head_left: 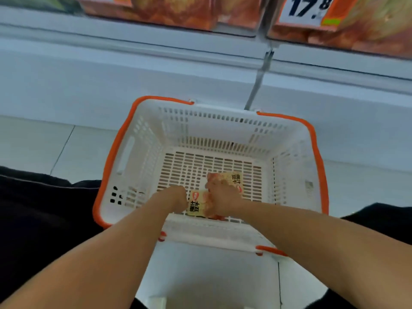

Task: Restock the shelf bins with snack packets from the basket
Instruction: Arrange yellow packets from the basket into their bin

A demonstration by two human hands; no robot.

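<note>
Down in the white basket (142, 152) on the floor, both arms are reaching deep, and the last of the stock looks to be right under the fingers. The left hand (178, 197) has its fingers curled at the edge of the near snack packet (196, 205), a yellow one lying flat by the basket's near wall; whether it truly has a pinch on it I cannot tell, since the knuckles hide the fingertips. The right hand (219, 198) is closed over the spot where that packet meets the far snack packet (231, 178), which lies on the slotted bottom just beyond. It seems to be gathering both, though the exact hold is hidden.

The step in hand, as I judge it, is the pick-up. Best way to do it well: slide the thin packets together so they overlap, get a thumb under an edge, and lift them as one stack, not squeezing the middle and crushing what is inside. Flat foil on a slotted floor can catch, so tilting an edge up first should help.

Up above, the shelf bins (334, 30) show orange packs behind a price tag (310, 7), well apart from the basket.
</note>
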